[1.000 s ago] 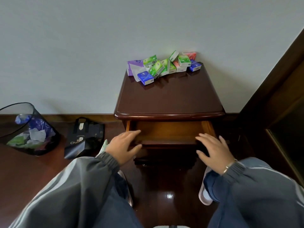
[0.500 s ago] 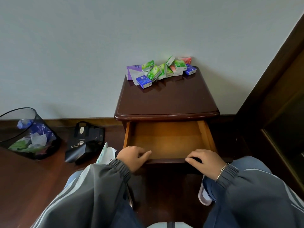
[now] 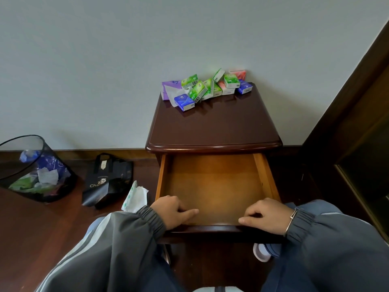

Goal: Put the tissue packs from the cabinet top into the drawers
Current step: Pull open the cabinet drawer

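Head view: I am looking down at a dark glossy wooden cabinet (image 3: pixel 212 127) that is standing against a pale grey wall (image 3: pixel 105 60). Its top drawer (image 3: pixel 161 175) is standing pulled out toward me, with a bare orange-brown wood bottom and nothing lying in it. The tissue packs (image 3: pixel 207 87) are sitting in a loose heap at the far edge of the cabinet top, touching the wall: green ones in the middle, blue ones at the near left and far right, a purple one at the left, a pink one at the far right. None is lying in the drawer.

On the dark wood floor (image 3: pixel 31 228) to the left, a black mesh wastebasket (image 3: pixel 35 171) is holding crumpled wrappers, a black bag (image 3: pixel 107 180) is slumping beside it, and a white-green pack (image 3: pixel 134 197) is lying just beside the drawer's left side. A dark wooden frame (image 3: pixel 357 102) is running up the right.

My left hand (image 3: pixel 172 210) is gripping the near front edge of the drawer, fingers curled over it, thumb lying along the inside. My right hand (image 3: pixel 267 216), with a bracelet (image 3: pixel 291 220) at the wrist, is gripping the same edge further right, fingers curled, thumb pointing left.
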Tool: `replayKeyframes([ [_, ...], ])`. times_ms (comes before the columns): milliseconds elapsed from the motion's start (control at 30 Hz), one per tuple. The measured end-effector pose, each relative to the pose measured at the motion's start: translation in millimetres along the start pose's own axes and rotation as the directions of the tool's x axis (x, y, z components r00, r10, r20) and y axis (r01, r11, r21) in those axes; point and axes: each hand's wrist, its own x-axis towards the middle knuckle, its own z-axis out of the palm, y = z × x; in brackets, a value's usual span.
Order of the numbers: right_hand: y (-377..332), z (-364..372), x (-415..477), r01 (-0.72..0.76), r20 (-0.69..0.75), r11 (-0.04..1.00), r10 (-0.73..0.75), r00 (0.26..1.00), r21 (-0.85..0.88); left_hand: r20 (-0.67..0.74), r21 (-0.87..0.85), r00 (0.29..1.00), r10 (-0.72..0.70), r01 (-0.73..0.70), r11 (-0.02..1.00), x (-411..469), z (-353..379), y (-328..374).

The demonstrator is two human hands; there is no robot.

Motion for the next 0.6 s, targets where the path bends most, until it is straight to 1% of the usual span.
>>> replayKeyframes([
  [67, -2, -14, 4, 0.018, 0.075, 1.0, -0.017, 0.997, -0.02, 0.136, -0.086, 0.991, -0.007, 0.018, 0.996, 4, -10, 0],
  [100, -2, -24, 7, 0.035, 0.07, 0.999, -0.033, 0.997, -0.019, 0.177, -0.147, 0.984, 0.015, 0.011, 0.989, 6, -17, 1],
  [133, -2, -34, 11, 0.052, 0.022, 0.999, -0.052, 0.998, 0.004, 0.174, -0.199, 0.983, 0.048, -0.013, 0.98, 9, -24, 0],
  [167, 0, -46, 16, 0.07, -0.078, 0.997, -0.067, 0.995, 0.04, 0.135, -0.23, 0.988, 0.08, -0.047, 0.972, 13, -33, 0],
  [200, 3, -59, 23, 0.091, -0.222, 0.994, -0.075, 0.972, 0.063, 0.073, -0.239, 0.992, 0.102, -0.082, 0.968, 17, -43, -1],
  [233, 8, -72, 32, 0.105, -0.378, 0.992, -0.074, 0.923, 0.062, -0.007, -0.236, 0.993, 0.115, -0.114, 0.965, 22, -54, -2],
  [267, 14, -84, 43, 0.1, -0.511, 0.994, -0.064, 0.857, 0.043, -0.1, -0.231, 0.988, 0.119, -0.139, 0.963, 29, -65, -4],
  [300, 22, -95, 56, 0.064, -0.599, 0.998, -0.04, 0.8, 0.019, -0.202, -0.233, 0.973, 0.113, -0.159, 0.959, 37, -76, -5],
  [333, 30, -105, 71, 0.001, -0.643, 1.0, 0.001, 0.766, 0.002, -0.296, -0.246, 0.951, 0.094, -0.17, 0.954, 46, -87, -6],
  [400, 45, -121, 101, -0.174, -0.639, 0.985, 0.143, 0.756, 0.015, -0.415, -0.275, 0.909, 0.033, -0.16, 0.948, 68, -106, -6],
  [467, 58, -130, 128, -0.336, -0.576, 0.942, 0.285, 0.766, 0.02, -0.489, -0.257, 0.872, -0.002, -0.142, 0.956, 93, -122, -4],
  [533, 68, -132, 148, -0.422, -0.52, 0.906, 0.36, 0.775, -0.001, -0.541, -0.222, 0.841, -0.016, -0.124, 0.967, 120, -136, 0],
  [600, 74, -131, 160, -0.453, -0.501, 0.891, 0.385, 0.775, -0.017, -0.572, -0.203, 0.82, -0.033, -0.103, 0.974, 148, -149, 3],
])
